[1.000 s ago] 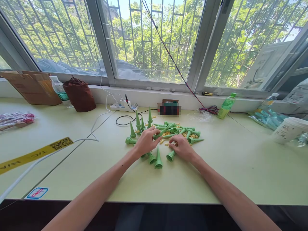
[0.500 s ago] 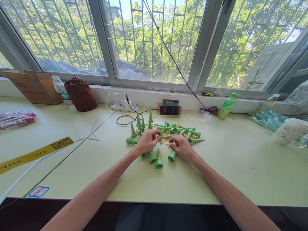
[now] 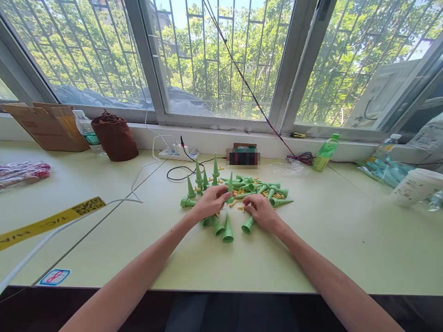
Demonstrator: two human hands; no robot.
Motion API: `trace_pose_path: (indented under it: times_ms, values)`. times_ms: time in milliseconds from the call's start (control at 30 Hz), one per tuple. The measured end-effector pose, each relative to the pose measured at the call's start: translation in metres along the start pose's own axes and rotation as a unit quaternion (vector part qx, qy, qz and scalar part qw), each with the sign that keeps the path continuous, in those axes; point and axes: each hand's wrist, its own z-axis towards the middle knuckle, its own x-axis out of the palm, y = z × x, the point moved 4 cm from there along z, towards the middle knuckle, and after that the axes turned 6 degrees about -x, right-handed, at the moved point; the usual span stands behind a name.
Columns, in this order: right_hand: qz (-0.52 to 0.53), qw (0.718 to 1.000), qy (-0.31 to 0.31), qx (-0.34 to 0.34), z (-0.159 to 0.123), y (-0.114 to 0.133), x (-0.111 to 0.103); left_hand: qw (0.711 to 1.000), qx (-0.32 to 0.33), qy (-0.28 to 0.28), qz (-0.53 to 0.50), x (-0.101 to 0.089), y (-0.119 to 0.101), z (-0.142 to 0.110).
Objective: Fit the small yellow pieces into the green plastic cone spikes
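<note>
My left hand [image 3: 212,203] is closed on a green plastic watering spike [image 3: 230,186], held near its base with the tip pointing up. A little to the right, my right hand [image 3: 261,210] rests low over the table, thumb and fingers pinched at a small yellow valve [image 3: 241,209]. Beneath that hand lies another green spike, its open socket [image 3: 247,227] facing me. Between my forearms are more loose spikes, one with its socket [image 3: 228,238] toward me. Several spikes [image 3: 198,177] with yellow valves stand upright behind my left hand.
Behind my hands lies a heap of green spikes [image 3: 273,190] and yellow valves. A power strip [image 3: 179,152], a black cable and a dark blurred box [image 3: 242,157] are by the window. A green bottle [image 3: 326,153] and a white cup [image 3: 417,186] stand right.
The spike in my left hand has turned from leaning right to nearly upright, shifting slightly left. My right hand has stayed in place at the yellow valve.
</note>
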Motion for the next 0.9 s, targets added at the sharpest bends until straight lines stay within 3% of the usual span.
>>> trace_pose_path:
  times_ms: [300, 633, 900]
  values:
    - [0.029, 0.999, -0.034, 0.01, 0.001, 0.001, -0.004, 0.998, -0.012, 0.043, -0.051, 0.002, -0.002, -0.003]
    - [0.174, 0.976, -0.122, 0.041, 0.003, 0.01, -0.016, 0.989, -0.047, 0.047, -0.13, 0.0, -0.003, -0.003]
    - [0.185, 0.97, -0.158, 0.008, 0.0, 0.014, -0.019, 0.983, -0.062, 0.068, -0.16, 0.003, 0.0, -0.003]
